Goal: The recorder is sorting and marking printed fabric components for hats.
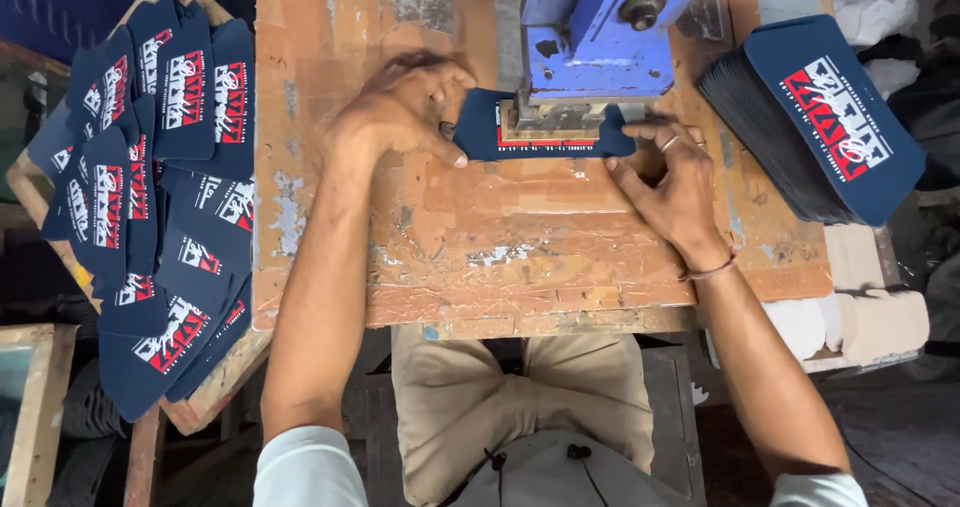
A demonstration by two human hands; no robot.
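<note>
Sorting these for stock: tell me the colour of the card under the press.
Navy blue card with red print, seen in the head view.
</note>
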